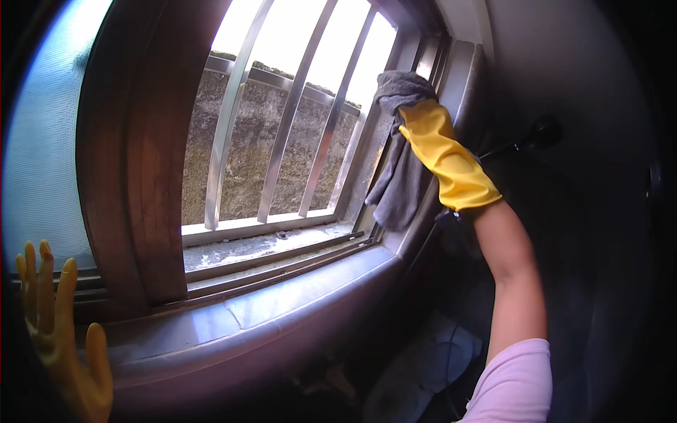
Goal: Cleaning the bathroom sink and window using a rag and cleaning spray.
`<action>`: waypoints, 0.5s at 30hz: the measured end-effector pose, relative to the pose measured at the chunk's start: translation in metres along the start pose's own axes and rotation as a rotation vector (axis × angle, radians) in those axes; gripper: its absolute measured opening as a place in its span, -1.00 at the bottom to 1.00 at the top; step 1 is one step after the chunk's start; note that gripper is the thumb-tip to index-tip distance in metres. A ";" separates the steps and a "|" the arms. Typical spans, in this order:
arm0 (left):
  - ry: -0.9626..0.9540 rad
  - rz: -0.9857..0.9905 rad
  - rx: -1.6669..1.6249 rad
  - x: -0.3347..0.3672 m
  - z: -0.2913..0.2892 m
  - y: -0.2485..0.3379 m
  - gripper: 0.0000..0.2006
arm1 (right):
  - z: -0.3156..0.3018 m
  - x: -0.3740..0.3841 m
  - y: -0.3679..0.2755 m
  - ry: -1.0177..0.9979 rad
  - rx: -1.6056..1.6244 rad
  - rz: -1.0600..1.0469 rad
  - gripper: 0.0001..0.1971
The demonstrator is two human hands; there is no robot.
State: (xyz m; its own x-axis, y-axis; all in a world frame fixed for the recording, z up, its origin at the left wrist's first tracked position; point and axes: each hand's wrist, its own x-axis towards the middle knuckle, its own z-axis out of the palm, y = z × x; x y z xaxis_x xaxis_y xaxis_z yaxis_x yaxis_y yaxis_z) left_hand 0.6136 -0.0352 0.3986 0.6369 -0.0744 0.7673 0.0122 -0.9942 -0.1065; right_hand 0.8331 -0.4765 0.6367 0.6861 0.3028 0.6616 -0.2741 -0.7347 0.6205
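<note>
My right hand (pixel 428 127), in a yellow rubber glove, presses a grey cloth (pixel 399 180) against the right side of the window frame (pixel 423 60). The cloth wraps over the fingers, and its loose end hangs down along the frame toward the sill. At the far left my left hand (pixel 67 338), also in a yellow rubber glove, is raised with its fingers spread, holding nothing. It is close to the lower part of the screened window panel (pixel 46 176); whether it touches the panel I cannot tell.
Metal bars (pixel 282 141) stand across the window opening, with a weathered wall (pixel 194 155) behind them. A brown sash frame (pixel 134 162) is on the left. Below run the sliding tracks (pixel 282 271) and a tiled sill (pixel 282 296). A pale, dim object (pixel 423 359) lies low in the dark.
</note>
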 end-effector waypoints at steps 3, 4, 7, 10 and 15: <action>0.005 0.005 0.094 -0.004 0.006 -0.001 -0.51 | 0.020 0.018 0.037 -0.066 -0.191 0.167 -0.63; 0.037 0.014 0.108 -0.005 0.012 -0.003 -0.52 | 0.041 0.025 0.055 0.163 -0.192 0.097 -0.64; 0.096 0.065 0.021 0.005 0.008 -0.007 -0.50 | 0.047 0.031 0.056 0.581 -0.076 -0.120 -0.65; 0.095 0.104 -0.092 0.012 -0.001 -0.003 -0.46 | 0.046 0.059 0.074 0.538 -0.380 -0.118 -0.73; 0.015 0.078 -0.031 0.018 -0.010 0.004 -0.45 | 0.015 0.121 0.101 0.448 -0.301 -0.013 -0.78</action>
State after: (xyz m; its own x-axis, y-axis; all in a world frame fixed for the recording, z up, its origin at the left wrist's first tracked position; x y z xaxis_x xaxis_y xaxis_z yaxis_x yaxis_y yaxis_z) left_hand 0.6178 -0.0412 0.4183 0.6234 -0.1531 0.7668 -0.0615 -0.9872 -0.1470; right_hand 0.8989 -0.5234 0.7735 0.3546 0.5884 0.7267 -0.4935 -0.5424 0.6799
